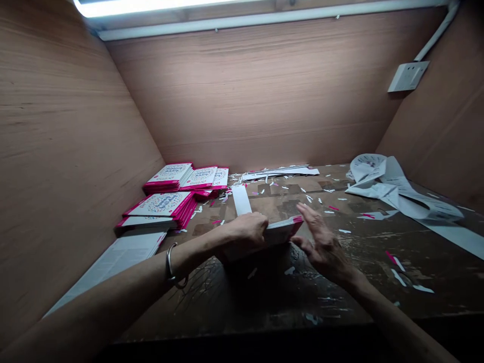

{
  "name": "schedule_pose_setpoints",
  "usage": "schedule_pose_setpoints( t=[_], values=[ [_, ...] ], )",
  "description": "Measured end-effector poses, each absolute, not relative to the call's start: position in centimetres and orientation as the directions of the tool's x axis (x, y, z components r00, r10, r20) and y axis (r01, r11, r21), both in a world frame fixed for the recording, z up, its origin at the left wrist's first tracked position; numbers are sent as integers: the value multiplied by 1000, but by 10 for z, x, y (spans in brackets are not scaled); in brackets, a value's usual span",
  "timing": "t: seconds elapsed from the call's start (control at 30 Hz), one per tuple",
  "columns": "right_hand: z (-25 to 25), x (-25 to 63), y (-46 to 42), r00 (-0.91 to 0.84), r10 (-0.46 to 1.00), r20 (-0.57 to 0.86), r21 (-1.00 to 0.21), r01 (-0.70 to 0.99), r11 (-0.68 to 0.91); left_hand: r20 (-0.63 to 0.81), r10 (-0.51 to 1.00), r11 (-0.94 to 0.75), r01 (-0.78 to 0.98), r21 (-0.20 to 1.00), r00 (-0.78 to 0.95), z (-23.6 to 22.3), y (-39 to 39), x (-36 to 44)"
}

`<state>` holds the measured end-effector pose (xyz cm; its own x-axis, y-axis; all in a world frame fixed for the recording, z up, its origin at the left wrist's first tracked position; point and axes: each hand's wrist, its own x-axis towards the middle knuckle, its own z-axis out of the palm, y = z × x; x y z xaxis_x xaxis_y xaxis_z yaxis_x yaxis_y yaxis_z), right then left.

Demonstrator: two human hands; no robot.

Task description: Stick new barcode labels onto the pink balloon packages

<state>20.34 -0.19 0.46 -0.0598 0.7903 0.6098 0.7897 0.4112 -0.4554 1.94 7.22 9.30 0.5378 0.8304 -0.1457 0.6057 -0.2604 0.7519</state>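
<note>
A stack of white card pieces with pink edges (282,229) stands on its edge at the middle of the table. My left hand (249,229), below a silver bangle, is closed on the left part of this stack. At the stack's right end, my right hand (321,247) is held open with its fingers apart, the fingertips close to the pink corner. Whether they touch it I cannot tell. Behind my left hand lies a white paper strip (241,199). The lower side of the stack is in shadow.
Piles of pink and white printed card packs (162,204) stand at the left, with flat white sheets (117,257) nearer me. Crumpled printed paper (401,189) lies at the right, long white strips (282,172) at the back. Small paper scraps dot the worn table (363,262); wooden panels enclose it.
</note>
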Motion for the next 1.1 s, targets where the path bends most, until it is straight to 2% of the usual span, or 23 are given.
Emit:
schedule_pose_setpoints(
  t=[0.07,0.13,0.23,0.33,0.37,0.43,0.5,0.57,0.6,0.67,0.77,0.9,1.1],
  values=[
    [6,196,8,-221,736,640,-262,838,479,-173,809,-306,654,692,562,89,78,19],
    [5,189,18,-284,716,638,-136,873,468,-199,788,-347,687,639,582,88,84,18],
    [6,185,25,-305,719,624,-98,883,460,-220,771,-363,697,618,597,89,91,17],
    [12,190,28,-284,739,610,-232,828,510,-242,769,-328,690,645,591,92,97,15],
    [14,194,28,-243,747,619,-322,788,524,-250,773,-303,685,662,583,95,99,12],
    [18,200,29,-53,794,605,-576,660,483,-262,784,-248,671,699,563,104,101,2],
    [20,204,28,149,885,441,-837,424,346,-245,809,-147,587,796,535,112,98,-11],
    [18,203,25,155,966,206,-972,149,183,-213,852,34,356,934,479,114,88,-25],
    [17,200,23,80,990,117,-993,39,114,-206,875,131,195,972,438,111,81,-30],
    [15,191,17,-87,996,18,-995,-101,10,-235,901,284,-88,955,364,96,65,-36],
    [14,179,10,-229,972,-50,-983,-163,-89,-292,919,361,-268,893,265,64,42,-39],
    [14,176,5,-294,949,-113,-974,-156,-164,-318,924,375,-342,862,211,35,24,-40],
    [15,174,6,-322,925,-201,-952,-157,-262,-315,915,389,-340,856,253,38,13,-38]
  ],
)
